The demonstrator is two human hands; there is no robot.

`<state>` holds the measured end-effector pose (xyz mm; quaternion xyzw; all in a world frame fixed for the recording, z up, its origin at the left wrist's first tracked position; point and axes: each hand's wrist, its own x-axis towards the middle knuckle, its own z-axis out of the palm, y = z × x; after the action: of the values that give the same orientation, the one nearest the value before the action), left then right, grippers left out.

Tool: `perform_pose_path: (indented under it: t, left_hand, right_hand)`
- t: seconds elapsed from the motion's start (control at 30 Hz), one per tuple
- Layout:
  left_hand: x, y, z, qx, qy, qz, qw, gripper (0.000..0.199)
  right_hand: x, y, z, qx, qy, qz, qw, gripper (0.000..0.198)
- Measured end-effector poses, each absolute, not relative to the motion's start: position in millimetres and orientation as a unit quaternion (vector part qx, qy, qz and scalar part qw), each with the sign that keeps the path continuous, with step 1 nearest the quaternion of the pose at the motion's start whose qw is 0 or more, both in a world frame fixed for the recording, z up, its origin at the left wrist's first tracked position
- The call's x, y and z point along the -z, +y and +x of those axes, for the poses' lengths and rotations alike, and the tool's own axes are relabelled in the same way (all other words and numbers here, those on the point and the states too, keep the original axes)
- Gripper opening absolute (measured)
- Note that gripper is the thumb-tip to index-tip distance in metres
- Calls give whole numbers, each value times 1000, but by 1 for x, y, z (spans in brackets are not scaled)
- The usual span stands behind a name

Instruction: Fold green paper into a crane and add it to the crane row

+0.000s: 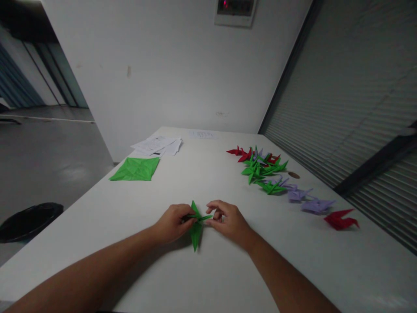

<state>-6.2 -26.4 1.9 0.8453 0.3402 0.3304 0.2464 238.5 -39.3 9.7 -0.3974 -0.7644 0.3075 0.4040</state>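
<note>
A green paper crane (196, 234) is low over the white table in front of me, its two wings spread toward and away from me. The thumb and fingers of my left hand (176, 222) pinch one narrow end of it. Over on the other side, my right hand (230, 221) has its fingers curled but apart, with the thumb below and the index finger above. Between them lies the crane's other thin pointed end; a gap shows around that tip.
Finished red, green and purple paper cranes (257, 169) crowd the table's right side, with a red crane (341, 220) nearest. A creased green paper sheet (137, 168) and printed papers (156, 144) lie at left. A black-lined bin (31, 221) stands beyond the left edge.
</note>
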Motion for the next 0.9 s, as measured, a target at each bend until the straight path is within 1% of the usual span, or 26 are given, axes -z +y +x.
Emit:
perform_pose_path:
  t: [0.07,0.1,0.17,0.27,0.33,0.4,0.5,0.57,0.7,0.8,0.9]
  left_hand:
    - [-1,-25,-7,-337,351,835,257,14]
    - [-1,-24,-7,-341,353,829,267,15]
    - [0,-23,-8,-349,353,818,291,16]
    - [1,-21,-10,-356,347,808,315,18]
    - [2,-20,-10,-354,343,809,321,19]
    - [2,-20,-10,-345,338,815,321,19]
    - [2,-18,-9,-332,335,821,321,17]
    - [2,-17,-9,-329,336,822,322,16]
    - [3,-16,-9,-314,347,823,321,14]
    - [3,-15,-8,-293,368,814,340,13]
    - [2,-15,-8,-267,384,811,351,17]
  right_hand:
    - [-7,-39,238,-328,-752,-405,404,43]
    - [-7,-38,238,-327,-752,-406,403,44]
    - [-7,-38,237,-312,-765,-397,399,41]
    - [-11,-39,235,-301,-783,-384,385,27]
    - [-14,-40,234,-304,-787,-382,377,21]
    - [-14,-40,233,-306,-793,-380,365,22]
    - [-13,-40,232,-312,-798,-384,345,31]
    - [-12,-40,231,-316,-797,-395,331,33]
    - [-9,-39,229,-316,-798,-409,309,28]
    - [-8,-39,228,-313,-799,-413,304,24]
    - [-8,-39,228,-310,-802,-414,299,22]
